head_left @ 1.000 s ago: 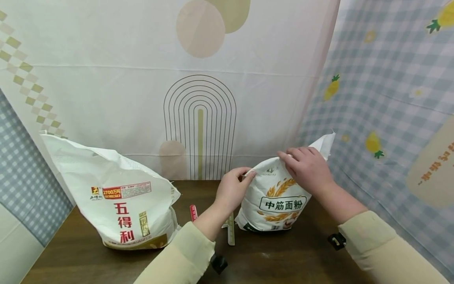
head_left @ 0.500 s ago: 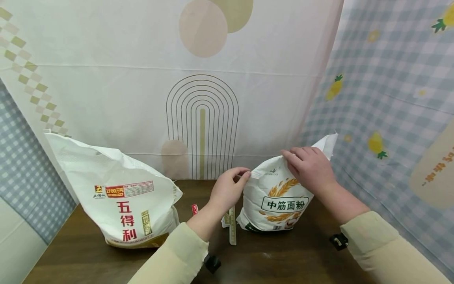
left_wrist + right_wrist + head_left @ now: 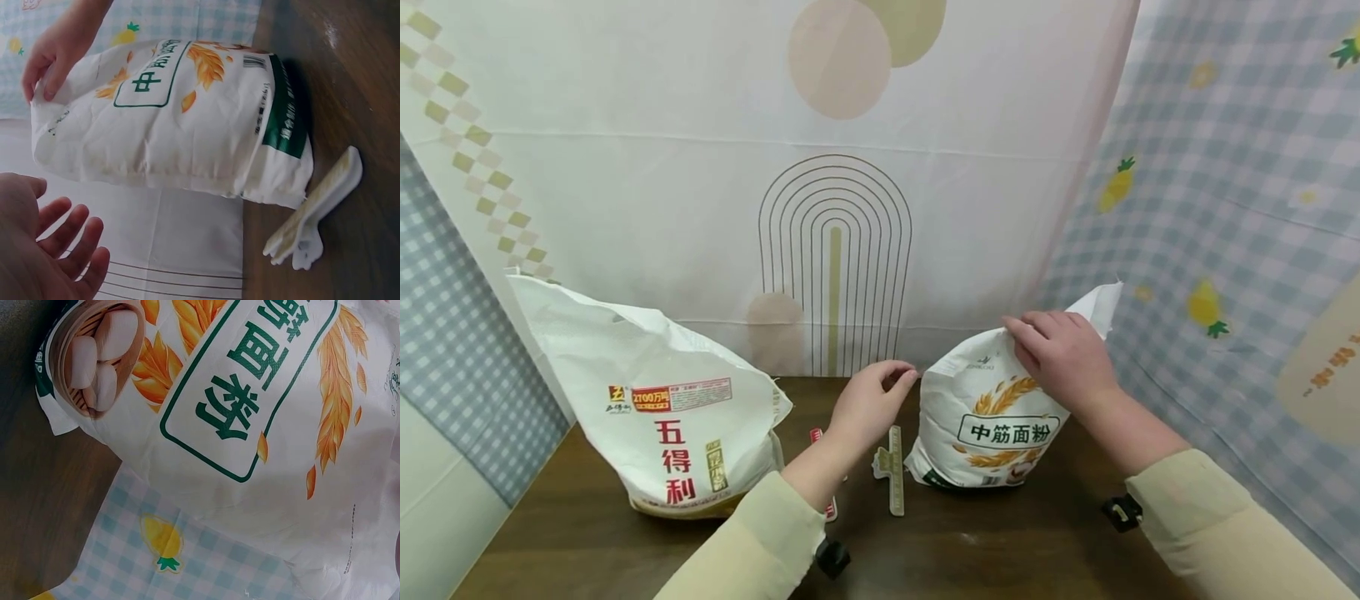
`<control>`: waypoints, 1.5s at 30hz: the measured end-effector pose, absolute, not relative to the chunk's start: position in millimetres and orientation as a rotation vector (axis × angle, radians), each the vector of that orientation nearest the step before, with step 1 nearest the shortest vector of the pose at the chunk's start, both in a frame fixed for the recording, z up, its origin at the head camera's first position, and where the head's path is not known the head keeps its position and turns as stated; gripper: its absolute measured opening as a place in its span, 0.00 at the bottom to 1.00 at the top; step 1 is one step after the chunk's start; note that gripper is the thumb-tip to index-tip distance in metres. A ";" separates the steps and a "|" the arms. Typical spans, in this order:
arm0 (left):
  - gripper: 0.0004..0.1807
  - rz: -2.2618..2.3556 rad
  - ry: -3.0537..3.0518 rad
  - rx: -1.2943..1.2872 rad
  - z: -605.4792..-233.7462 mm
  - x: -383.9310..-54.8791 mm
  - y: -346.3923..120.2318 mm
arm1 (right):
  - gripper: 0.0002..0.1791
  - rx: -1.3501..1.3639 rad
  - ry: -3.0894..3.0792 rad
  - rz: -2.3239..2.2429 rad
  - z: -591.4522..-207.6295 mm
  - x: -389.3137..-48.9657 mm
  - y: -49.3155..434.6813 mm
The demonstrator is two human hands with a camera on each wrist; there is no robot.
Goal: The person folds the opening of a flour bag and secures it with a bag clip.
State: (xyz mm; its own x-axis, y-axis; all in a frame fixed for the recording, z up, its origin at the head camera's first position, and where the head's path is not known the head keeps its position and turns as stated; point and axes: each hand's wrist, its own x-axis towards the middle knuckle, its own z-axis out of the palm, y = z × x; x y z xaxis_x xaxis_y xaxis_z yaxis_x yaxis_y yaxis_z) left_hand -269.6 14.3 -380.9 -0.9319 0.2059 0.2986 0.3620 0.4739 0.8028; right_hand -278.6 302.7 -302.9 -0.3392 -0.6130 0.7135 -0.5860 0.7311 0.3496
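A white flour bag [image 3: 981, 400] with wheat ears and green lettering stands upright on the right of the table. My right hand [image 3: 1063, 354] grips its folded top edge, thumb in front; in the right wrist view the bag's printed face [image 3: 262, 437] fills most of the picture. My left hand [image 3: 872, 404] is off the bag's left side, fingers loosely bent and holding nothing; the left wrist view shows a gap between these fingers [image 3: 75, 250] and the bag. Below, between hand and bag, lies a pale gold-and-white sealing clip [image 3: 895, 471].
A larger white flour bag [image 3: 655, 400] with red lettering stands at the left, its top rising to a point. A red clip [image 3: 831, 510] lies partly hidden under my left forearm. Patterned cloths [image 3: 1000, 167] hang close behind the brown table [image 3: 970, 550] and at its sides.
My left hand has let go of the right bag's top left corner and moved left and slightly down. The gold clip shows more fully now. My right hand keeps its grip.
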 end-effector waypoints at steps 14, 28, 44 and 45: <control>0.12 -0.772 -2.844 -0.512 -413.4 -269.2 4.5 | 0.16 0.911 -2.022 -0.005 -303.4 -278.2 302.8; 0.13 -0.312 -2.910 -0.612 -447.5 -264.5 2.9 | 0.16 0.910 -2.031 -0.015 -303.8 -279.0 303.3; 0.16 -0.246 -3.034 -0.553 -457.9 -265.3 7.4 | 0.17 0.910 -2.041 -0.016 -303.9 -279.2 303.9; 0.17 -0.241 -3.040 -0.548 -458.3 -265.3 8.1 | 0.17 0.908 -2.041 -0.015 -303.6 -279.1 304.0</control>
State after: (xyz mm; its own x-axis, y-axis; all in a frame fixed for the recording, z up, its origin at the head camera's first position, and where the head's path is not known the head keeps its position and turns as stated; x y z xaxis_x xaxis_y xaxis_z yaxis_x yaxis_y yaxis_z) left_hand -265.3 8.1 -458.3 -0.9365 0.3436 0.0702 0.3504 0.9253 0.1449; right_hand -279.1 304.0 -303.6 -0.3489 -0.6056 0.7152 -0.5948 0.7328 0.3304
